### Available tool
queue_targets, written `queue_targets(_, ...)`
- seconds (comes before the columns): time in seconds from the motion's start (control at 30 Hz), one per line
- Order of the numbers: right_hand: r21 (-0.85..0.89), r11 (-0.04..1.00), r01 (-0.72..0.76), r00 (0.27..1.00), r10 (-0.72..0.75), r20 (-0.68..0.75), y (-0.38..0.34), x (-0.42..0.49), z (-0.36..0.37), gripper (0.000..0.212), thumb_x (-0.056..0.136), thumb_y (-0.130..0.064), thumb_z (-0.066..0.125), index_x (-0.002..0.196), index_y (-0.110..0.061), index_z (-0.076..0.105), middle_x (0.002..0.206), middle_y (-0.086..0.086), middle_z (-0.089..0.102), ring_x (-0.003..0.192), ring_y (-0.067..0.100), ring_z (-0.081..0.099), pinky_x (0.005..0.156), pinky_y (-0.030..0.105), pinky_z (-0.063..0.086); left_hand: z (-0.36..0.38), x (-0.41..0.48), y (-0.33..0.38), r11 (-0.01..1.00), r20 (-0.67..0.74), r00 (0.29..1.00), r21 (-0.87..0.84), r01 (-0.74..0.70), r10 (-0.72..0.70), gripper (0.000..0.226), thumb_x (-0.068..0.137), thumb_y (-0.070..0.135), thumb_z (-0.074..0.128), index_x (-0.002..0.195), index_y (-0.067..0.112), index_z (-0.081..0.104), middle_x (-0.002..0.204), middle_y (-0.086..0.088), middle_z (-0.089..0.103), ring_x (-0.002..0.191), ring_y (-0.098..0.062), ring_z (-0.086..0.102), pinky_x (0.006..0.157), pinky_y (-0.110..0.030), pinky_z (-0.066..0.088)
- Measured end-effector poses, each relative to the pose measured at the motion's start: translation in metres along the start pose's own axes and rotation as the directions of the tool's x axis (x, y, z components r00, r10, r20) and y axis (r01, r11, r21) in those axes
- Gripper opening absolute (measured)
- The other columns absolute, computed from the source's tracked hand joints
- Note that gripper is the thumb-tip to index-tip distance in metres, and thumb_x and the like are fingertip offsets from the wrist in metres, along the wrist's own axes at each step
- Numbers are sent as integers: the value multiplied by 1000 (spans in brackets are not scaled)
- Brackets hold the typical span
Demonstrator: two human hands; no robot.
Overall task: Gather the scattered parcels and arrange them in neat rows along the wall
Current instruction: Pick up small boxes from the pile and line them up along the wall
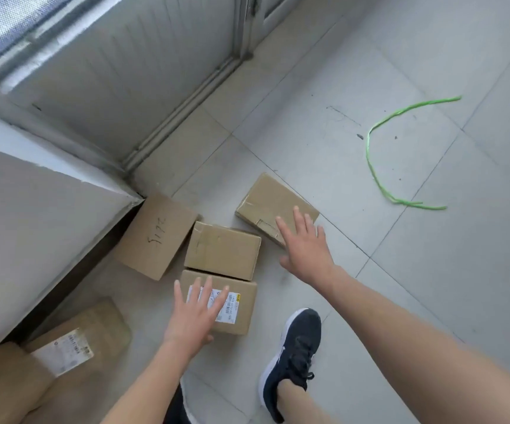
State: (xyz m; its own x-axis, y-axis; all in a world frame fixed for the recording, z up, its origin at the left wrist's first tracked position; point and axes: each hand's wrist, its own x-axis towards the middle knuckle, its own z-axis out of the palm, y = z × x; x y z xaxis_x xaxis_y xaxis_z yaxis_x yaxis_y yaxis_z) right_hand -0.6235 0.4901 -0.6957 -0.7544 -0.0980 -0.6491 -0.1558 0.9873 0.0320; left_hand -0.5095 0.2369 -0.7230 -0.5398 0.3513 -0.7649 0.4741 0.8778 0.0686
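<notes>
Open left hand (195,316) spreads over the labelled box (241,316), just this side of the middle box (222,250). Open right hand (305,246) spreads over the skewed box (266,197) to its right, which probably wants squaring first.

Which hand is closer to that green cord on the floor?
Right. The right hand lies flat on the tilted box, and the green cord is off to its right, not touching. The left hand lies on the labelled box, farther away.
</notes>
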Motion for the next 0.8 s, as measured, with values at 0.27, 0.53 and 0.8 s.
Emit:
queue_targets(0.27, -44, 999, -8, 999, 9, 34, 28, 94, 29, 112, 76, -73, 60, 153, -35, -11, 161, 19, -15, 146, 47, -9, 109, 70, 12, 49, 55, 5, 986, -9, 992, 109, -124, 125, 128, 77, 58, 72, 148, 18, -26, 153, -29, -29, 143, -49, -19, 101, -77, -14)
queue_targets(0.53, -123, 988, -91, 994, 82, -77, 23, 104, 67, 123, 62, -86, 58, 151, -39, -13, 158, 26, -8, 135, 45, 20, 94, 51, 39, 66, 67, -3, 985, -91, 984, 98, -142, 151, 117, 89, 32, 65, 143, 23, -38, 150, -29, -35, 134, -54, -33, 103, -77, -11)
queue_targets(0.8, 295, 878, -376, 918, 396, -10, 6, 61, 70, 125, 57, -78, 68, 152, -37, -3, 144, 30, 20, 127, 43, 30, 99, 54, 32, 54, 42, 9, 997, -36, 997, -41, -63, 62, 137, 67, 61, 76, 145, 31, -32, 156, -31, -7, 143, -48, 4, 104, -76, -5)
